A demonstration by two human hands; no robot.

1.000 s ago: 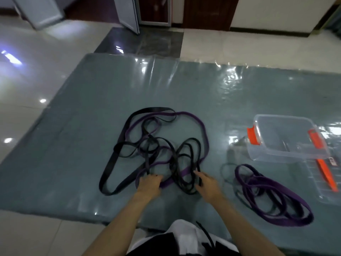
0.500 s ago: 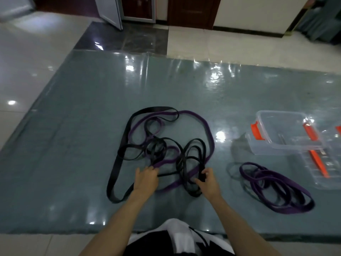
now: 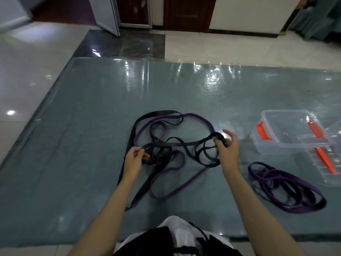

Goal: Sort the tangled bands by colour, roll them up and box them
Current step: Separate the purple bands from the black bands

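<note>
A tangle of black bands (image 3: pixel 158 150) and a purple band (image 3: pixel 199 117) lies on the grey-green mat (image 3: pixel 92 126). My left hand (image 3: pixel 133 160) pinches a thin black band at the knot's left side. My right hand (image 3: pixel 226 150) grips the same black band's far loop, lifted above the mat, so the band stretches taut between both hands. A wide black band (image 3: pixel 132 130) runs down the tangle's left side. A separate heap of purple bands (image 3: pixel 284 187) lies to the right. A clear plastic box (image 3: pixel 287 133) with orange latches stands open beyond that heap.
The box's clear lid (image 3: pixel 328 163) with an orange clip lies beside the box at the right edge. Shiny tiled floor (image 3: pixel 27 71) surrounds the mat. Doors and a wall stand at the far end.
Both hands have risen from the near edge of the tangle. They have taken hold of a thin black band and pulled it apart sideways, lifting it off the mat.
</note>
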